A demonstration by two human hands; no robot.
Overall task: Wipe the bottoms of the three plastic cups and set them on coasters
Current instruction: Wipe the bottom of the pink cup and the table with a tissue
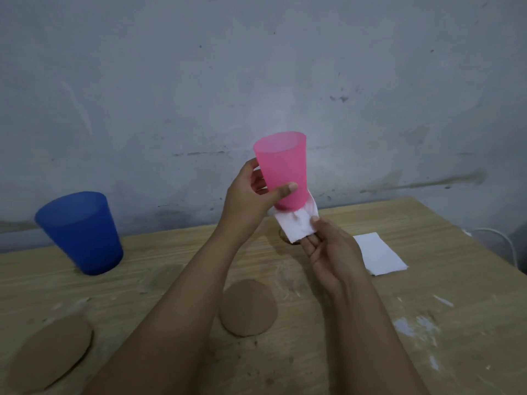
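My left hand (252, 192) grips a pink plastic cup (282, 166) by its lower wall and holds it upright above the table. A white tissue (296, 223) is pressed against the cup's bottom by my right hand (330, 252), thumb on top and fingers beneath. A blue plastic cup (81, 232) stands upright on the table at the left. One round brown coaster (248, 307) lies between my forearms, and another coaster (51, 356) lies at the near left. A third cup is not in view.
The wooden table (427, 323) carries white smears at the right. A folded white tissue (379, 253) lies right of my right hand. Part of a brown round thing (283, 235) shows under the held tissue. A grey wall (256, 81) stands close behind the table.
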